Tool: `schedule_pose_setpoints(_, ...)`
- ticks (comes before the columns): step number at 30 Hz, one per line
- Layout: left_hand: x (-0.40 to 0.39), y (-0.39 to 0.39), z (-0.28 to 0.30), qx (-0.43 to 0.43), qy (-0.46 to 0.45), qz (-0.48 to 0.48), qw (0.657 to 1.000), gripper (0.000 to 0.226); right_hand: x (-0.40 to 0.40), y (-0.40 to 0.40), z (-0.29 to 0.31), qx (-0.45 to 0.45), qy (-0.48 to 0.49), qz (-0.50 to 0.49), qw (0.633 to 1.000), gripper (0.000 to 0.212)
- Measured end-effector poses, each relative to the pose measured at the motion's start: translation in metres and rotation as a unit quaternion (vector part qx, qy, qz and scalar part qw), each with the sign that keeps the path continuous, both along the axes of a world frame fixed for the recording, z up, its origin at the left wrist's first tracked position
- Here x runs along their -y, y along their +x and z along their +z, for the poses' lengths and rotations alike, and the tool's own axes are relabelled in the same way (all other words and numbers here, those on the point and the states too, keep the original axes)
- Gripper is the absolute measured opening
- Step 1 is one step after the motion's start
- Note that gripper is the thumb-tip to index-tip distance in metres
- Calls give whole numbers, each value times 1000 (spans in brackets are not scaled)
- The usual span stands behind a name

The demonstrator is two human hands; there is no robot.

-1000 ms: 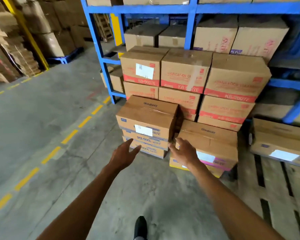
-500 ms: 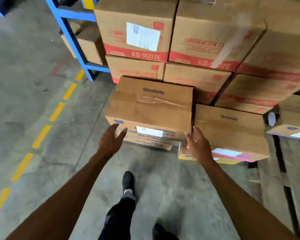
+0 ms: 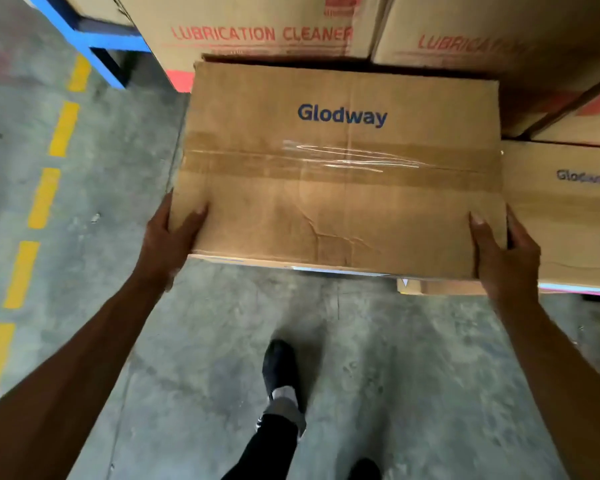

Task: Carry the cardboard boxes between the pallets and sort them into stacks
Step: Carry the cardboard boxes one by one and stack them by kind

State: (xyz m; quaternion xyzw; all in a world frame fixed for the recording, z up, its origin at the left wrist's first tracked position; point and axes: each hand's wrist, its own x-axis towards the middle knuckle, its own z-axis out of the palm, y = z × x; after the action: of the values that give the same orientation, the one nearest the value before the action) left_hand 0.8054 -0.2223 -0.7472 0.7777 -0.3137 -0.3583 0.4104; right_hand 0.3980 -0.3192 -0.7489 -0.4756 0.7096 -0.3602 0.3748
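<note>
A brown cardboard box marked "Glodway" point(image 3: 340, 168), sealed with tape, fills the middle of the view on top of a stack. My left hand point(image 3: 168, 240) grips its near left corner, thumb on the lid and fingers down the side. My right hand point(image 3: 503, 252) grips the near right corner the same way. A second Glodway box point(image 3: 568, 216) lies lower, just to the right. Behind them stand larger boxes printed "LUBRICATION CLEANER" point(image 3: 264, 26).
A blue rack leg point(image 3: 94, 46) stands at the upper left beside a dashed yellow floor line point(image 3: 45, 195). My black shoe point(image 3: 281, 368) is on the grey concrete floor below the box. More red-printed boxes point(image 3: 499, 36) rise at the upper right.
I have stepped in and leaned over the stack. Both hands, open and reaching a second ago, now grip the near corners of the top Glodway box.
</note>
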Motion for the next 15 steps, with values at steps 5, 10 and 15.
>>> schedule_pose_setpoints(5,-3,2,-15,-63,-24,19,998,39,-6,0,-18,39,12,-7,999,50)
schedule_pose_setpoints(10,-4,1,-14,-83,-37,7,996,44,-6,-6,-18,73,29,12,997,52)
schedule_pose_setpoints(15,-46,-20,36,-99,-68,35,992,40,-41,-24,26,91,13,41,995,46)
